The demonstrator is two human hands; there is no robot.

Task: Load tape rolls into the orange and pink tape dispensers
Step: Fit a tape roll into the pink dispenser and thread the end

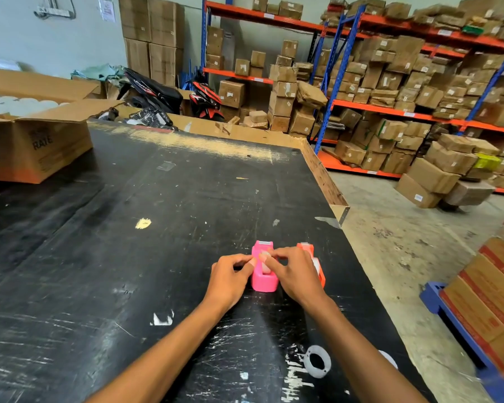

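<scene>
A pink tape dispenser [263,282] stands on the black table [128,228], with a clear tape roll [266,267] sitting in its slot. My left hand [230,276] rests against its left side, fingertips pinched at the top of the roll. My right hand [293,273] comes over from the right, its fingers pinching the tape at the same spot. Behind my right hand stands the orange tape dispenser [310,251], mostly hidden, with a pale roll inside it. A white empty tape core [317,361] lies flat near the table's front edge.
An open cardboard box [38,146] holding white rolls sits at the table's far left. The table's right edge [329,187] drops to a concrete floor. Stacked boxes on a blue pallet [477,330] stand at the right. Shelving with cartons fills the background.
</scene>
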